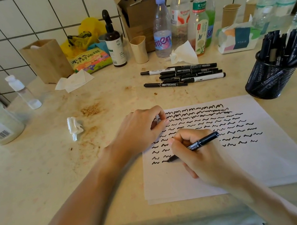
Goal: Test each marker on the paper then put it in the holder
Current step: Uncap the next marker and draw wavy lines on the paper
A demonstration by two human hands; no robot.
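Now the right hand (195,155) grips a marker (195,145), tip on the paper (270,154); left hand (141,131) pinches its cap (157,119).

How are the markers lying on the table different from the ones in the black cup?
The loose markers lie flat in a pile on the table; the markers in the mesh holder stand tilted, ends up. The pile sits behind the paper, the holder to its right. Both groups are mostly black.

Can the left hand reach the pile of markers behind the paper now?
Probably yes. The left hand rests on the paper's upper left corner, and the bare table between it and the pile of markers holds nothing. Its fingers seem to pinch something small, though.
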